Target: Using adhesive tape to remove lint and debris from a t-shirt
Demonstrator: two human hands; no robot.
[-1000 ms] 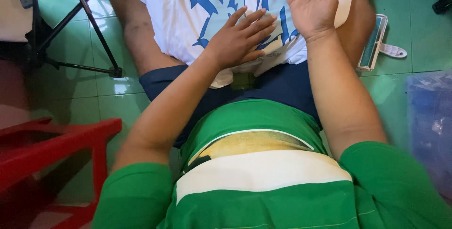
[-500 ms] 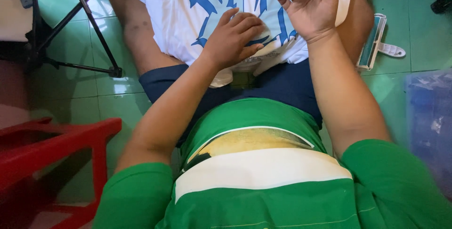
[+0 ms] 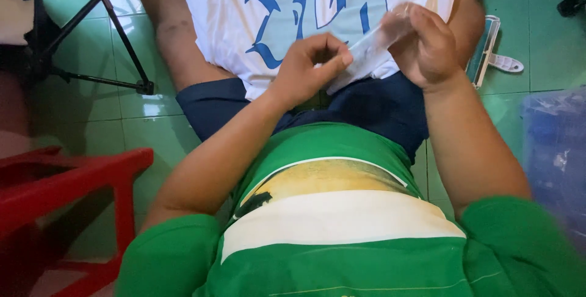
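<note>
A white T-shirt with a blue print [image 3: 305, 16] lies spread over my lap and legs. My left hand [image 3: 305, 68] pinches the lower end of a thin clear strip [image 3: 372, 47], like a plastic sheet or tape. My right hand [image 3: 427, 47] grips the strip's upper end, so it stretches between both hands just above the shirt's hem. I wear a green and white shirt [image 3: 342, 224] and dark blue shorts [image 3: 366, 108].
A lint roller with a white handle [image 3: 488, 53] lies on the green tiled floor [image 3: 537, 28] at right. A red plastic stool [image 3: 61, 187] stands at left, a black folding stand [image 3: 116, 34] behind it. A blue translucent bag [image 3: 555, 150] sits at right.
Both hands were flat on the shirt with fingers spread. They have since lifted, closed and taken hold of the clear strip between them.
</note>
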